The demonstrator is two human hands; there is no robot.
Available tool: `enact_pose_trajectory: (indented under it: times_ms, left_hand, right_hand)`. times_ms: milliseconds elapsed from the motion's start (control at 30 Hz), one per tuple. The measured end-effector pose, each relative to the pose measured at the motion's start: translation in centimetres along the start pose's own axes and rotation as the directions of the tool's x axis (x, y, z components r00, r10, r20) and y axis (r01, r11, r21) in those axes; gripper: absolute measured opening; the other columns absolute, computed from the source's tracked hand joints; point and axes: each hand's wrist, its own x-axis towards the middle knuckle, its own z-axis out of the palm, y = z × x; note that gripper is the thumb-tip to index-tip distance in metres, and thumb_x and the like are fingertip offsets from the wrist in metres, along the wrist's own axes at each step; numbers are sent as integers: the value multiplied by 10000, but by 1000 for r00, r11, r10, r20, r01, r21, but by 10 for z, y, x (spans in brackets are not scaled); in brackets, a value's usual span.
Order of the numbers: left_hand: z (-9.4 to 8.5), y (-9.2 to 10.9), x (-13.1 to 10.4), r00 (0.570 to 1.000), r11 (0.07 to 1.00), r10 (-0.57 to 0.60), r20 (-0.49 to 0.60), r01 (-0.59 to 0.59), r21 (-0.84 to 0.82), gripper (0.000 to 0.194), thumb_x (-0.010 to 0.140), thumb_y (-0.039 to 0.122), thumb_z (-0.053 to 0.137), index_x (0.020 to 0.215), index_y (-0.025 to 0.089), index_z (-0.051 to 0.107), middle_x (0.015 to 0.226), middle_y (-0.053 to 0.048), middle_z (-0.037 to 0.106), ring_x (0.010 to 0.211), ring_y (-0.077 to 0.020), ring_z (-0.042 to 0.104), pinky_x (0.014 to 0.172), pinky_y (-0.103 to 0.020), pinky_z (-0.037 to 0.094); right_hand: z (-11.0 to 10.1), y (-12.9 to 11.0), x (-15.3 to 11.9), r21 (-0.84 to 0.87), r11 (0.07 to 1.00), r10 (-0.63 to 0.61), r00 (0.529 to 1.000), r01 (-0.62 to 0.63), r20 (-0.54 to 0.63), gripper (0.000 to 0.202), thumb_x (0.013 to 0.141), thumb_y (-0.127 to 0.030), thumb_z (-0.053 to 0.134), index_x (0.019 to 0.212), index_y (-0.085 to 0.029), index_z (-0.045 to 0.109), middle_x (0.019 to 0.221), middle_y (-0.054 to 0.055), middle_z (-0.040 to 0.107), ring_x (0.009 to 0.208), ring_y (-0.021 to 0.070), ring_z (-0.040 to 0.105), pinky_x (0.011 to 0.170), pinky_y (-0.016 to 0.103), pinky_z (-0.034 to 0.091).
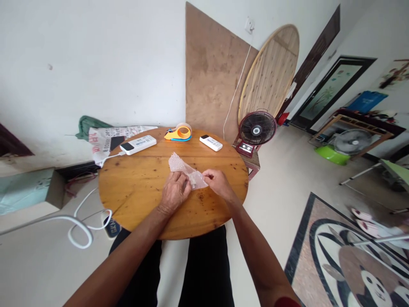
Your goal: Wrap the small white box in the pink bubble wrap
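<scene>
Translucent bubble wrap (197, 181) lies crumpled on the round wooden table (134, 183), near the centre of the frame, where 2 bare hands meet it. The left hand (175, 187), just left of centre, is curled closed over the middle of the wrap and grips it; its fingertips are partly hidden. The right hand (217, 182), right of centre, pinches the right end of the wrap between thumb and fingers. A loose corner of the wrap extends toward the upper left, beyond the left hand.

Along the far side of the table are 3 further items: at left, a white power bank (140, 144) with a dark end panel, joined to a white cable (111, 157); at middle, an orange tape dispenser (179, 134) with blue parts; at right, a second, shorter white device (212, 143), also dark at 1 end. The cable forms loops at the lower left of the frame.

Right of the table, a dark red fan (257, 128) stands before a round wooden panel (271, 68), which leans on the wall beside a brown board (214, 68). A panda-patterned floor design (354, 260) occupies the lower right.
</scene>
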Motion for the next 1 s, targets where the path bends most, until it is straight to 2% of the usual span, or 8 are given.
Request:
enact_pose_trajectory:
  times_ms: [133,267,433,567,667,767,867,1000]
  left_hand:
    - [2,1,0,1000,1000,-4,-18,4,13,157,898,238,465,900,181,611,967,-102,614,940,-248,541,885,-373,452]
    - [4,-1,0,999,1000,-4,-39,5,21,144,895,244,475,900,184,605,957,-97,612,927,-248,548,874,-379,460]
    - [5,-2,0,999,1000,4,-37,-3,15,135,895,241,477,904,188,601,964,-92,616,934,-248,549,871,-382,460]
    - [4,-2,0,999,1000,-1,-35,1,11,124,886,228,484,895,191,602,958,-90,615,936,-243,556,871,-377,456]
    - [5,-3,0,1000,999,-2,-31,3,36,114,873,226,500,894,185,604,961,-93,620,927,-247,557,857,-383,449]
    - [5,-2,0,999,999,-9,-36,11,53,120,882,240,498,897,189,606,954,-82,627,900,-244,561,840,-383,440]
    - [5,-2,0,999,1000,-12,-37,13,27,129,890,238,487,908,191,606,949,-75,630,883,-227,572,835,-362,443]
    - [5,-3,1,999,999,8,-33,-6,42,156,895,243,483,910,180,625,946,-81,643,909,-237,582,837,-374,435]
  right_hand:
    - [0,-8,1,-134,986,-103,994,99,-22,142,815,-214,560,870,-211,691,959,27,678,962,178,581,878,293,430]
    - [3,-4,6,-182,979,-88,995,93,35,152,834,-208,553,896,-206,691,1066,44,658,1033,176,566,958,302,394]
    - [6,6,13,-169,982,-73,992,89,100,179,857,-222,521,847,-205,699,1028,35,668,970,159,580,895,266,406]
    - [10,7,20,-202,979,13,993,10,114,188,836,-251,537,749,-193,693,817,11,679,798,144,577,732,235,399]
    - [17,8,24,-227,966,135,990,-120,52,160,801,-260,565,727,-196,692,720,-5,675,678,132,555,630,229,362]
    - [25,10,25,-229,943,232,971,-240,-62,124,769,-276,600,720,-197,683,731,2,689,675,140,570,617,235,355]
    - [30,14,24,-229,934,251,960,-273,-121,122,760,-294,607,705,-197,655,722,5,678,684,150,578,618,240,354]
    - [33,15,21,-220,937,246,959,-272,-139,91,757,-296,607,738,-208,622,721,-9,656,683,145,569,625,239,359]
